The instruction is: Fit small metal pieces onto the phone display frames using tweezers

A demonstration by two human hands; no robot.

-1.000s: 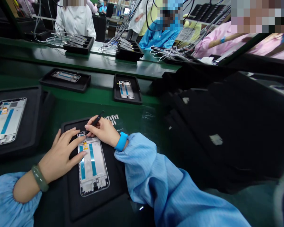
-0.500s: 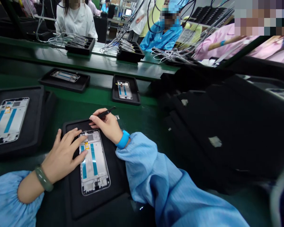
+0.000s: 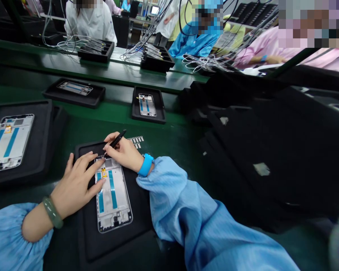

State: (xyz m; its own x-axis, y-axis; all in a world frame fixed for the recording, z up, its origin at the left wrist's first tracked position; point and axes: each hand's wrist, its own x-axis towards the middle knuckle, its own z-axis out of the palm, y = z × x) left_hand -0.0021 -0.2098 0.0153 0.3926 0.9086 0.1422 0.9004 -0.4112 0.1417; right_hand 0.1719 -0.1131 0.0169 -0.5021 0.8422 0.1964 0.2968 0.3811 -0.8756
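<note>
A silver phone frame with two blue strips lies in a black tray in front of me. My left hand rests with spread fingers on the frame's upper left part. My right hand grips a slim black tool like a pen. The tool's tip points down at the top edge of the frame, close to my left fingertips; whether it touches is too small to tell. Small pale pieces lie in rows on the green surface just beyond my right hand.
At the left, stacked trays hold another phone frame. Two more trays with frames lie farther back. A tall pile of black trays fills the right. Boxes with cables and several people are beyond the green ledge.
My right hand has turned, bringing the tool from a slanted hold above the tray to a steeper one at the frame's top edge. More small pale pieces show. My left hand stays on the frame.
</note>
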